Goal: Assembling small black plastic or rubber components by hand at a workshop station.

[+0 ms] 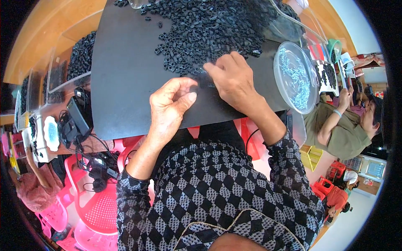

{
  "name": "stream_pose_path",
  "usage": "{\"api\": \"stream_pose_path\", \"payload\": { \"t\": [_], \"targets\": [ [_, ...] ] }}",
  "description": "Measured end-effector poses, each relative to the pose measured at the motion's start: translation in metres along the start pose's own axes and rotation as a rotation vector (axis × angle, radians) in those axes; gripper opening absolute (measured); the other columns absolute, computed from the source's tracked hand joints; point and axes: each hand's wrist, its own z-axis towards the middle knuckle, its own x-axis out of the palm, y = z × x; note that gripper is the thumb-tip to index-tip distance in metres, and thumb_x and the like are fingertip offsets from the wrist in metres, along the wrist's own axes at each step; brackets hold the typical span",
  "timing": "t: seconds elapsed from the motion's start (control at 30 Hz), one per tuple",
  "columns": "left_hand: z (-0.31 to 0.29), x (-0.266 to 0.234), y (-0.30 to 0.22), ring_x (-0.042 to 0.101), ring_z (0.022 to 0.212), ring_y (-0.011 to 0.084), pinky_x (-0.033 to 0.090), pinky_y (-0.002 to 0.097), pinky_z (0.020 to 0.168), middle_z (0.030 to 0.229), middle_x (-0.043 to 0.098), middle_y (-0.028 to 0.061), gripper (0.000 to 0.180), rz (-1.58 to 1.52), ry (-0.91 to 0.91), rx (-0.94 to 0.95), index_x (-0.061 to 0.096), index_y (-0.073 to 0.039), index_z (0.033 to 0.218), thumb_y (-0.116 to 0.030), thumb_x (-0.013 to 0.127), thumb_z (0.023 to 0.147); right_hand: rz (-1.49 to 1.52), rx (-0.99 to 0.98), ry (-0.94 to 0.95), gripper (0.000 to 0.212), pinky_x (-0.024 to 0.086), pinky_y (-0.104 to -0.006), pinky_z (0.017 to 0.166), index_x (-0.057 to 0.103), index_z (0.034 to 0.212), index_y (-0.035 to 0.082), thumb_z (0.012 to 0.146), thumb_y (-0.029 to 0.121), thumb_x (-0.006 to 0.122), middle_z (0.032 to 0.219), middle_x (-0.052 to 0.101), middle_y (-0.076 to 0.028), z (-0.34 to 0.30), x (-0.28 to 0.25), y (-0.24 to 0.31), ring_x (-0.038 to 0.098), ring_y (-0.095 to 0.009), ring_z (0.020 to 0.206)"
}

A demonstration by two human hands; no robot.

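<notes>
My left hand point(171, 99) is over the near part of the dark tabletop point(125, 83). Its thumb and forefinger pinch a small black plastic part point(193, 88). Just right of it, my right hand point(234, 79) is closed with the fingers curled down at the near edge of the pile; what they hold is hidden. A large heap of small black plastic parts point(209, 33) covers the far middle of the table. To the right of my right hand stands a round clear plastic tub point(277, 79) holding many tiny, shiny pale-blue pieces point(297, 79).
Clear bins with black parts point(81, 54) stand left of the table, beside a black device with cables point(79, 113). Another clear bin point(289, 25) is at the far right. Pink plastic chairs point(98, 205) stand at left. A co-worker point(339, 125) sits at right; another person's arm point(37, 167) shows at left.
</notes>
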Motion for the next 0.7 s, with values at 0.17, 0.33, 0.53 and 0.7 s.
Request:
{"api": "stream_pose_path", "payload": {
  "t": [0.17,0.33,0.53,0.7],
  "targets": [
    [-0.001,0.001,0.000,0.051,0.073,0.0052,0.043,0.0185,0.069,0.084,0.059,-0.0033,0.021,-0.018,-0.012,-0.003,0.066,0.001,0.102,-0.001,0.071,0.081,0.128,0.083,-0.077,0.017,0.046,-0.0377,0.065,0.065,0.083,0.006,0.067,0.005,0.070,0.079,0.056,-0.007,-0.001,-0.006,-0.003,0.053,-0.026,0.075],
    [-0.001,0.001,-0.002,0.051,0.074,0.0053,0.043,0.0184,0.069,0.085,0.059,-0.0034,0.022,-0.025,-0.002,0.007,0.066,0.001,0.102,0.000,0.071,0.081,0.201,0.060,-0.023,0.014,0.045,-0.0382,0.063,0.064,0.083,0.006,0.071,0.004,0.070,0.078,0.057,-0.009,-0.001,-0.001,-0.004,0.054,-0.028,0.074],
    [-0.001,-0.001,0.001,0.051,0.074,0.0051,0.044,0.0183,0.070,0.085,0.059,-0.0032,0.022,0.010,-0.001,0.030,0.066,0.001,0.102,0.000,0.071,0.081,0.141,0.030,0.036,0.010,0.044,-0.0389,0.065,0.062,0.080,0.005,0.072,0.004,0.068,0.075,0.054,-0.009,0.005,0.004,-0.006,0.053,-0.029,0.073],
    [0.000,0.000,-0.001,0.051,0.073,0.0050,0.044,0.0183,0.069,0.085,0.059,-0.0034,0.021,0.011,-0.003,0.028,0.066,0.001,0.102,-0.001,0.070,0.081,0.174,0.080,0.039,0.008,0.044,-0.0396,0.065,0.061,0.079,0.004,0.074,0.004,0.067,0.073,0.054,-0.009,0.004,0.007,-0.010,0.054,-0.030,0.074]
  ]
}}
